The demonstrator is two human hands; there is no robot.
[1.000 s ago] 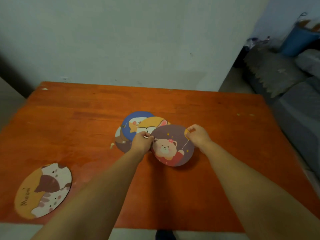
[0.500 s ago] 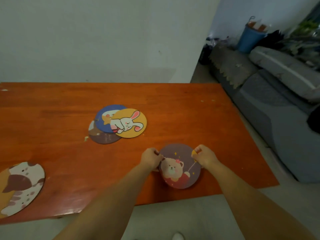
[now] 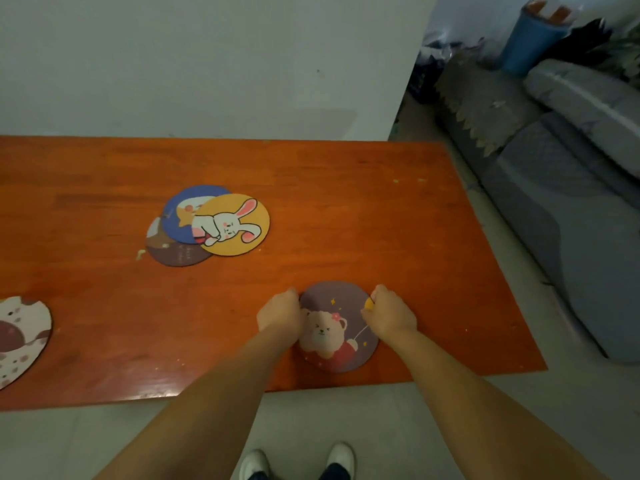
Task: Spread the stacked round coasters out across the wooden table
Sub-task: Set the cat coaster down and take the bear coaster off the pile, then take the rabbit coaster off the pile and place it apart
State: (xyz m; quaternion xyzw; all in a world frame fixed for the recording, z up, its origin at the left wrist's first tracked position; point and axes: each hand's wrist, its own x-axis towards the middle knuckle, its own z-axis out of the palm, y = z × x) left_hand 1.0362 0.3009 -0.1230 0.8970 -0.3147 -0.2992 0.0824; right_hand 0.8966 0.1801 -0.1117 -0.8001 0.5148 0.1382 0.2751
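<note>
A purple coaster with a bear (image 3: 334, 332) lies near the front right of the orange wooden table (image 3: 381, 220). My left hand (image 3: 280, 315) pinches its left edge and my right hand (image 3: 388, 313) pinches its right edge. Farther back to the left, three coasters overlap in a loose stack: a yellow one with a rabbit (image 3: 235, 225) on top, a blue one (image 3: 181, 213) under it, and a dark purple one (image 3: 176, 254) at the bottom. A coaster with a cat (image 3: 19, 337) lies alone at the front left edge, partly cut off by the frame.
A white wall runs behind the table. A grey sofa (image 3: 571, 188) stands to the right, with a blue bucket (image 3: 530, 43) behind it. The table's front edge is just below the bear coaster, and my shoes (image 3: 298, 462) show on the floor.
Both hands carried the bear coaster off the stack to the front right of the table, uncovering the yellow rabbit coaster. In the last half second it has stayed in place.
</note>
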